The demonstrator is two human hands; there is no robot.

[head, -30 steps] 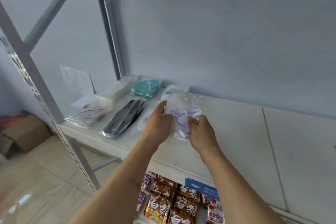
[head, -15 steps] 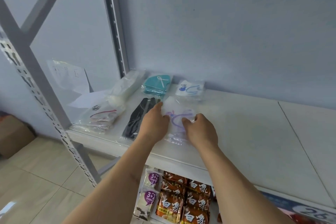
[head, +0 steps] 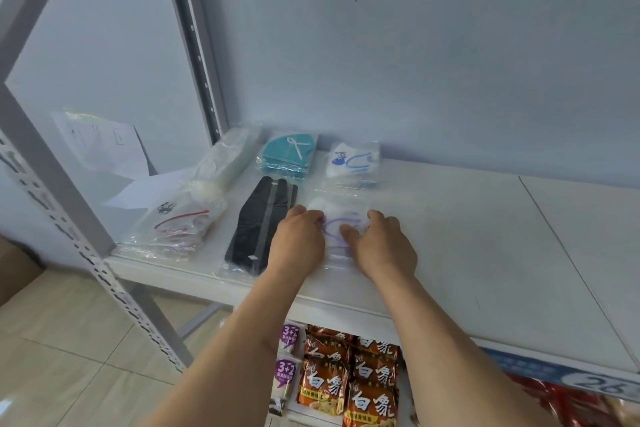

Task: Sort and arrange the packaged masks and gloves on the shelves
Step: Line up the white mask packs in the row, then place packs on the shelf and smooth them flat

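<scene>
A clear packet with a white mask with purple loops (head: 337,218) lies flat on the white shelf (head: 467,236). My left hand (head: 299,239) presses its left edge and my right hand (head: 381,244) presses its right side, fingers on the plastic. Left of it lies a black mask packet (head: 258,225). Behind are a teal mask packet (head: 287,156) and a white mask packet with blue loops (head: 353,165). At the far left lie a clear glove bag with a red zip strip (head: 176,222) and a white glove packet (head: 225,163).
A grey slotted upright (head: 62,204) stands at the shelf's left front corner, another upright (head: 194,42) at the back. A blue wall closes the back. Noodle packets (head: 346,378) fill the lower shelf. A cardboard box (head: 14,270) sits on the tiled floor.
The purple-looped mask packet went down from held above the shelf to lying flat on it in front of the blue-looped packet. Both hands came down with it and now press on it.
</scene>
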